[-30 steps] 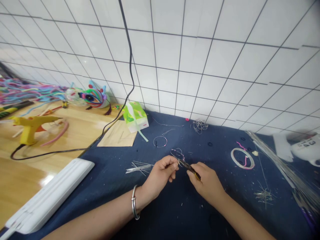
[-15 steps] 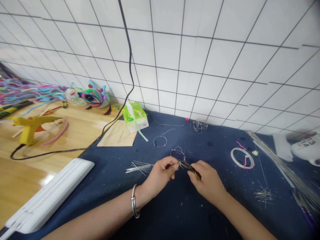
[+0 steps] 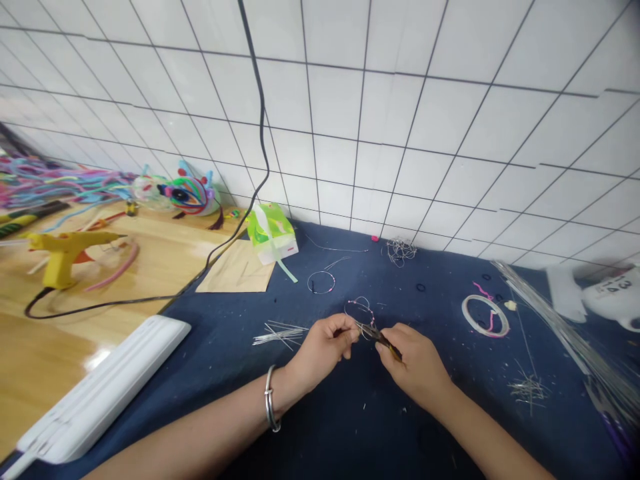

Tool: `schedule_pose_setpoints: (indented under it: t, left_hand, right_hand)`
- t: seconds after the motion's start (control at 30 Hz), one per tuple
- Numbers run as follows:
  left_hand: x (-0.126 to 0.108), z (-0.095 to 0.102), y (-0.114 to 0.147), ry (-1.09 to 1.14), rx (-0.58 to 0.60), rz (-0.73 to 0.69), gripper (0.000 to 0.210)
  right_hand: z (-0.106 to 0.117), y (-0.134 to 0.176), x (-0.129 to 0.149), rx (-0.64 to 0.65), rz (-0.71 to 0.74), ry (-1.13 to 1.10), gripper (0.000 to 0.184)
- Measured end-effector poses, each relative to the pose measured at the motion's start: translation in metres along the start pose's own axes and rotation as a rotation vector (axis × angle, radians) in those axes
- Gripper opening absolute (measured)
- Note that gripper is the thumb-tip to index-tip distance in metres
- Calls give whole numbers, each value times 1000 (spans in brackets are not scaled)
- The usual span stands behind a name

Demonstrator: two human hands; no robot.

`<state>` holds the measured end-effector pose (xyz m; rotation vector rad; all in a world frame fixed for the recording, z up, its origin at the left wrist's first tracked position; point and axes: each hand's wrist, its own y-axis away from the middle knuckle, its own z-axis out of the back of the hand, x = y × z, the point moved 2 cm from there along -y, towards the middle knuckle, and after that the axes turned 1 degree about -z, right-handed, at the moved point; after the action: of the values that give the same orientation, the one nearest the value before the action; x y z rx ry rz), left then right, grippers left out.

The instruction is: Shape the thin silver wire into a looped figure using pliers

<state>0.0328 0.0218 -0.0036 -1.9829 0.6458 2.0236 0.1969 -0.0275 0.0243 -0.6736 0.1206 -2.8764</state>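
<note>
My right hand (image 3: 410, 357) is wrapped round the handles of a pair of pliers (image 3: 374, 333) with dark jaws and some yellow on the grip. The jaws point left and meet a thin wire at the fingertips of my left hand (image 3: 333, 343). Those fingers are closed in a pinch on the wire, which joins a loop of wire with pink beads (image 3: 373, 317) just beyond. A silver bangle (image 3: 271, 399) circles my left wrist. Left of that hand lies a bundle of short straight wires (image 3: 277, 335). Farther back rests another beaded wire ring (image 3: 321, 283).
A white power strip (image 3: 105, 390) and a yellow glue gun (image 3: 63, 255) lie left. A green tissue pack (image 3: 271, 233) sits near the tiled wall. Rightward are a tape roll (image 3: 485, 316), wire scraps (image 3: 529, 390) and long wires (image 3: 565, 320). A black cable (image 3: 261, 120) hangs down.
The beaded loop has shifted very slightly at the plier jaws. Both hands keep nearly the same place and grip; the whole view has moved a little.
</note>
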Motion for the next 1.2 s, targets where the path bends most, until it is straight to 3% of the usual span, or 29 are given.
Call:
schedule_pose_setpoints:
  t: [0.33, 0.53, 1.2]
  left_hand:
    - [-6, 0, 2, 243, -44, 4, 17]
    - [-7, -5, 6, 333, 2, 45, 15]
    - [-3, -6, 5, 97, 12, 49, 10]
  right_hand:
    - [7, -3, -5, 55, -41, 34, 13]
    - [12, -4, -4, 45, -51, 31, 13]
    - [14, -1, 1, -46, 44, 194, 16]
